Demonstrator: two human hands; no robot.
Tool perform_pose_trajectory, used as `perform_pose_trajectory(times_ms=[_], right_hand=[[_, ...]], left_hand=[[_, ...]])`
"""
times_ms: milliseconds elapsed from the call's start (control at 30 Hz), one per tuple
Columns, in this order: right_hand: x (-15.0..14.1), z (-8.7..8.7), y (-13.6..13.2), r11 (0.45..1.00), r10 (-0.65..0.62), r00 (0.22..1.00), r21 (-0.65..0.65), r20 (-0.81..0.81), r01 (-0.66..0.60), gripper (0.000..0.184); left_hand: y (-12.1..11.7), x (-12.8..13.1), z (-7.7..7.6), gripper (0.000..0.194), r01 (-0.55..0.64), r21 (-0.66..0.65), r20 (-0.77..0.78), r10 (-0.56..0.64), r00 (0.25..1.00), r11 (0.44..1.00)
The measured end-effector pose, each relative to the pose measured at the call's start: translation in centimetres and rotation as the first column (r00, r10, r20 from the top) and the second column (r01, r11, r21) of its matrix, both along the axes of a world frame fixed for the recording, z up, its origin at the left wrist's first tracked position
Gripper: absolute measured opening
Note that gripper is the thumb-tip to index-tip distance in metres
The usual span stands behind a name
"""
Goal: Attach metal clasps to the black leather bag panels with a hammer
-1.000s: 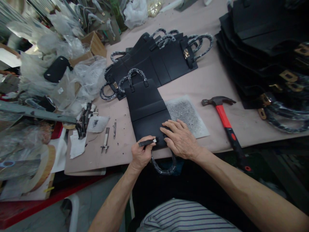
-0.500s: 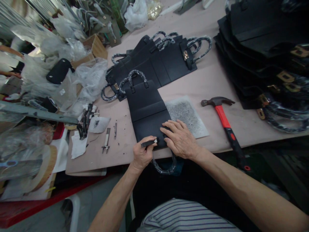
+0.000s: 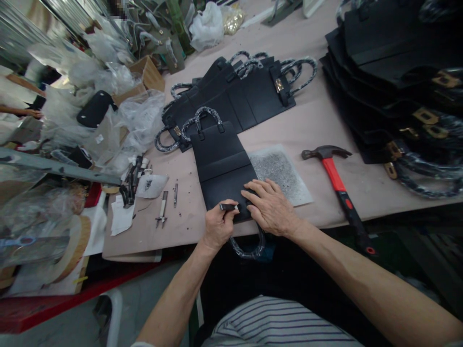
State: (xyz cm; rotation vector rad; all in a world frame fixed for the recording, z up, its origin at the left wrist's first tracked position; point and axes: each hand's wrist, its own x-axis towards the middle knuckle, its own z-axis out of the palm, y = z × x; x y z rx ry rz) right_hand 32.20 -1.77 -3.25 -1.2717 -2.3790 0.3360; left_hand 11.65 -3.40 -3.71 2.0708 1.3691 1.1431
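Observation:
A flat black leather bag panel [image 3: 221, 164] with wrapped handles lies at the table's near edge, one handle [image 3: 249, 248] hanging over it. My left hand [image 3: 217, 226] is closed on a small black strap piece [image 3: 229, 207] with a pale tip, held at the panel's near end. My right hand [image 3: 269, 205] lies flat on the panel beside it, fingers spread and pressing down.
A red-handled hammer [image 3: 338, 180] lies to the right, next to a grey speckled pad [image 3: 280, 171]. More black bag panels [image 3: 238, 86] sit behind, and a tall stack [image 3: 398, 72] at far right. Small metal tools [image 3: 162, 207] and plastic wrapping [image 3: 108, 115] crowd the left.
My left hand has turned the strap piece and brought it slightly up and right, closer to my right hand. The right hand stays flat on the panel.

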Motion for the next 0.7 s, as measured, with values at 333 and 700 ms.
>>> perform_pose_trajectory(times_ms=[333, 700], right_hand=[[-0.1, 0.0, -0.1, 1.0, -0.001, 1.0, 0.017, -0.006, 0.001, 0.042], [0.9, -0.6, 0.2, 0.998, 0.039, 0.979, -0.04, -0.202, -0.048, 0.037]], left_hand=[[-0.1, 0.0, -0.3, 0.013, -0.003, 0.013, 0.0, 0.003, 1.0, 1.0], [0.3, -0.5, 0.1, 0.009, -0.089, -0.208, 0.206, 0.132, 0.97, 0.974]])
